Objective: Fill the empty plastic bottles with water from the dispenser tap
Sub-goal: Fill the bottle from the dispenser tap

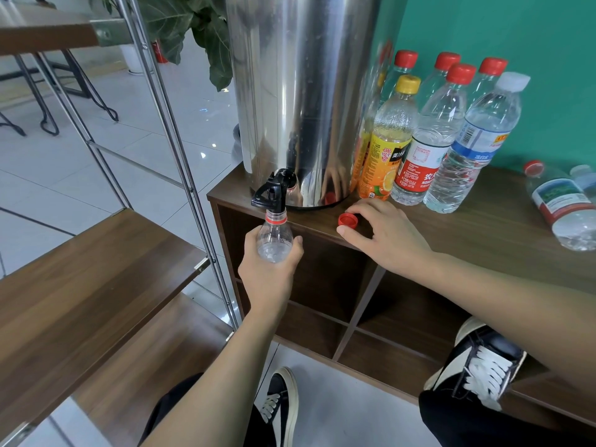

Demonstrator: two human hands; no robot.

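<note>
Left hand (269, 269): my fingers were wrapped around the shoulder of a clear, uncapped plastic bottle (274, 238), closed firmly on it, thumb on the near side.
Bottle axis: roughly upright, its neck with the red ring pointing toward 12 o'clock from my knuckles, tilted slightly toward the dispenser.
Bottle mouth to tap: the mouth sat directly beneath the black tap (272, 191), touching it or nearly so; I could not tell whether water was running.
Bottle contents: it looked empty or almost empty, judging by the clear walls.
Right hand (383, 233): my fingers were spread and half curled, palm down on the wooden cabinet top (483, 227), holding nothing, fingertips beside the loose red cap (348, 220) at about 10 o'clock from the palm.
Nearer hand to the tap lever: the left was just under it but occupied; the right was free, with the lever at roughly 10 o'clock from it, so I judged the right hand would have to work it.
Steel dispenser (300, 91): stood at 12 o'clock from both hands.
Capped bottles (448, 124): clustered at 1 o'clock from my right hand, beside the dispenser.
</note>
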